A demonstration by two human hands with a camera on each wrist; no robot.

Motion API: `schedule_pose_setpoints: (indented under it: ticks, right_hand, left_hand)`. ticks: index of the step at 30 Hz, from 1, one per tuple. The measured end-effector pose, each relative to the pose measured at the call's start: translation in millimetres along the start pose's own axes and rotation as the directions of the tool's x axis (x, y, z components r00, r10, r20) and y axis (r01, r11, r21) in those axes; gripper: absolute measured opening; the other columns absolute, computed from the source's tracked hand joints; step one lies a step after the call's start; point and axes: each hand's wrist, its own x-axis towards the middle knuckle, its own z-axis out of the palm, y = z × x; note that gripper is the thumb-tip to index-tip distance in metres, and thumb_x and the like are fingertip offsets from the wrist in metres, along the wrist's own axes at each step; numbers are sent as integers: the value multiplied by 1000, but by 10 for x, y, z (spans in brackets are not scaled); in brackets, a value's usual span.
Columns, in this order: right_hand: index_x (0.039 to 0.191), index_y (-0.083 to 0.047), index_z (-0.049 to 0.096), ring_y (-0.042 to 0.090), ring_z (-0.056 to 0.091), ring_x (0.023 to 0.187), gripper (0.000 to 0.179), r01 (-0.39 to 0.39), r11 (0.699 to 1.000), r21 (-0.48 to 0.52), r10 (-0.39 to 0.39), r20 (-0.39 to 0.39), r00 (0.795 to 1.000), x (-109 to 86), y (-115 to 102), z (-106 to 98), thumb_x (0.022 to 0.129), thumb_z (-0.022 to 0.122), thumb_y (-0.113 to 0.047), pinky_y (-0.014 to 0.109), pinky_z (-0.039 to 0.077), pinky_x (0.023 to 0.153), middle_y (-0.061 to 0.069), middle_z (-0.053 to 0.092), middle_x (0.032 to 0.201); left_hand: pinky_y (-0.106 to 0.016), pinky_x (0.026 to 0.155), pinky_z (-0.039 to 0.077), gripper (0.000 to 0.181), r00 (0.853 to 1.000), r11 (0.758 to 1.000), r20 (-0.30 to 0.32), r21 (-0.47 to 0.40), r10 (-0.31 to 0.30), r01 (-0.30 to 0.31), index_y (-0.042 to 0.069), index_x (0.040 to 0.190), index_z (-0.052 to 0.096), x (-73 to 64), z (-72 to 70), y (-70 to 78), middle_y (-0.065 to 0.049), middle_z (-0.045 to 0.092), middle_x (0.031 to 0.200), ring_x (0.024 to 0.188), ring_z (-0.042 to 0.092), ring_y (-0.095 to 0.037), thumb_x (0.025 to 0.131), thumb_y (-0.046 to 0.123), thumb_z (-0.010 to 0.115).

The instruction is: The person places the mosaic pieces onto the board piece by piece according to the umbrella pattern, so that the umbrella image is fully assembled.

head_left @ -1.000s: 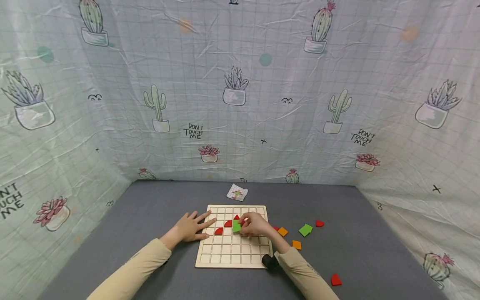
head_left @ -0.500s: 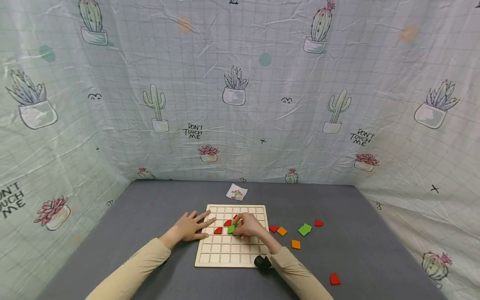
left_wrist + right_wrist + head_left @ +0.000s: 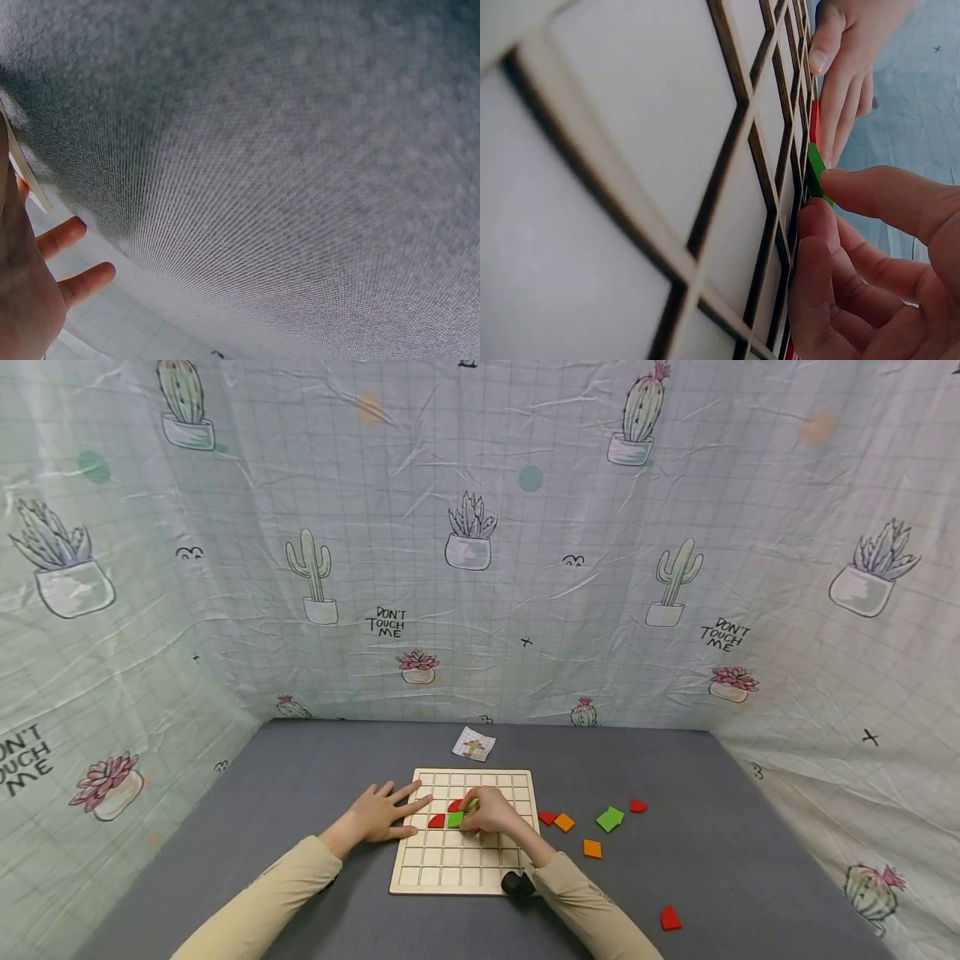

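A light wooden grid board (image 3: 442, 864) lies on the table. My left hand (image 3: 377, 814) rests with spread, straight fingers on its left edge; in the left wrist view only part of that hand (image 3: 30, 292) shows. Over the board's middle, my right hand (image 3: 491, 811) pinches a green square tile (image 3: 454, 819) at its right side. The right wrist view shows the thumb and fingertips on the green tile, which sits slightly tilted against the grid. A red quarter-round tile (image 3: 437, 821) lies just left of it, and another red tile (image 3: 454, 806) behind. More green shows partly under the fingers.
Right of the board lie loose tiles: a red one (image 3: 547, 817), orange squares (image 3: 592, 849), green ones (image 3: 611, 818) and a red one (image 3: 671, 918) nearer the front. A small patterned card (image 3: 474, 744) lies behind the board. A printed curtain surrounds the table.
My right hand has moved left with the green tile, bringing it down from an upright pose to lie nearly flat beside the red quarter-round. My left hand has stayed in place.
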Motion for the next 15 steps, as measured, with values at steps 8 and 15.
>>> schedule_pose_setpoints:
  ticks: [8, 15]
  right_hand:
    - [86, 1, 62, 10, 56, 48, 20, -27, 1000, -4, 27, 4, 1000, 14, -10, 20, 68, 71, -1, 24, 47, 44, 9, 65, 64]
    - [86, 2, 62, 10, 56, 48, 20, -31, 1000, 2, 31, 6, 999, 18, -10, 20, 68, 71, 0, 25, 48, 44, 8, 64, 65]
  left_hand:
    - [-52, 93, 35, 58, 1000, 1000, 6, -16, -7, 7, 32, 140, 27, -9, -21, 14, -1, 26, 147, 122, 39, -35, 88, 57, 35]
    - [-52, 93, 35, 58, 1000, 1000, 0, -19, -7, 7, 32, 140, 28, -13, -27, 17, -2, 26, 147, 122, 39, -35, 89, 56, 35]
